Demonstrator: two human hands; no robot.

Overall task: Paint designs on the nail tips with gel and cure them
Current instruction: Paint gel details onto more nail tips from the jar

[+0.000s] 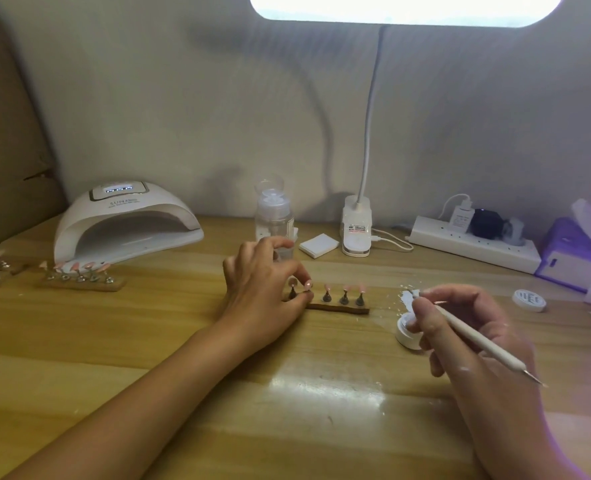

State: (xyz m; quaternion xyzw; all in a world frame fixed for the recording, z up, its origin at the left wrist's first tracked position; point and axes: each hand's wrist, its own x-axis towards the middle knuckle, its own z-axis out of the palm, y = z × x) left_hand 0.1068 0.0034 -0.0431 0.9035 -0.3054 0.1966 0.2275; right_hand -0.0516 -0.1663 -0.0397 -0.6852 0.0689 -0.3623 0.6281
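Pink nail tips (pixel 345 289) on small dark cone-shaped stands sit in a row on a narrow brown wooden strip (pixel 342 309) at the middle of the worktop. The left hand (pixel 262 292) pinches the second from the left between thumb and forefinger, steadying it. The right hand (pixel 460 327) grips a slim white gel brush (pixel 477 337) in a writing hold, its bristle end on a smear of white gel (pixel 404 299) spread on the bare worktop just beyond a small open white gel jar (pixel 404 336). This looks like the loading step; whether any tip already bears a design is too small to tell. The next move probably calls for carrying the brush leftward to the pinched tip and laying a fine, light stroke, with the left hand bracing the stand against rocking. The jar's round white lid (pixel 529 300) lies to the right. To the left, a second wooden strip of pink tips (pixel 79 275) lies before a white domed curing lamp (pixel 124 226) with its display lit. Along the back stand a clear pump bottle (pixel 273 216), a stack of white square pads (pixel 319 245), a white clip-on desk lamp (pixel 356 230), a white power strip (pixel 474 247) and a purple tissue box (pixel 578 251). The worktop (pixel 287 393) is pale, glossy wood grain, flecked white near the smear. Behind it is a plain pale wall (pixel 183 98), with a brown panel (pixel 3 133) at left.
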